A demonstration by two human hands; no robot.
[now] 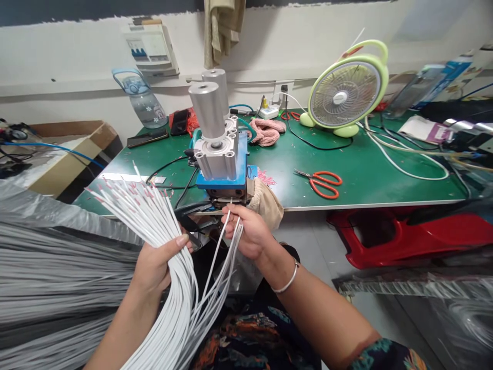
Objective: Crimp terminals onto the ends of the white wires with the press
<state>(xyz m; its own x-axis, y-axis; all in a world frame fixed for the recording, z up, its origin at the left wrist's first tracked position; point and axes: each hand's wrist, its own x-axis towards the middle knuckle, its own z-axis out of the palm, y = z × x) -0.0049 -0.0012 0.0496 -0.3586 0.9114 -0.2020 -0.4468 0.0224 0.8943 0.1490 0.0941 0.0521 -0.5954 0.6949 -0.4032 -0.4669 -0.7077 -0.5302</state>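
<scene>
My left hand [159, 259] is closed around a thick bundle of white cables [173, 288], whose pinkish-red tips fan out up and to the left. With thumb and fingers, my right hand [248, 228] pinches one white cable [220, 246] just below the front opening of a machine [221, 159]. Several more white cables [231, 262] hang from the same palm. The machine has a blue base and silver cylinders on top. Whether the pinched cable's end is inside the opening is too small to tell. Beside the opening hangs a beige cloth bag [265, 205].
Orange-handled scissors [325, 184] lie on the green table [285, 180], right of the machine. Behind them stands a green fan [344, 97]. A water bottle [144, 103] and a phone [148, 137] are at the back left. Grey cables [57, 288] fill the left side; a red stool [404, 236] stands right.
</scene>
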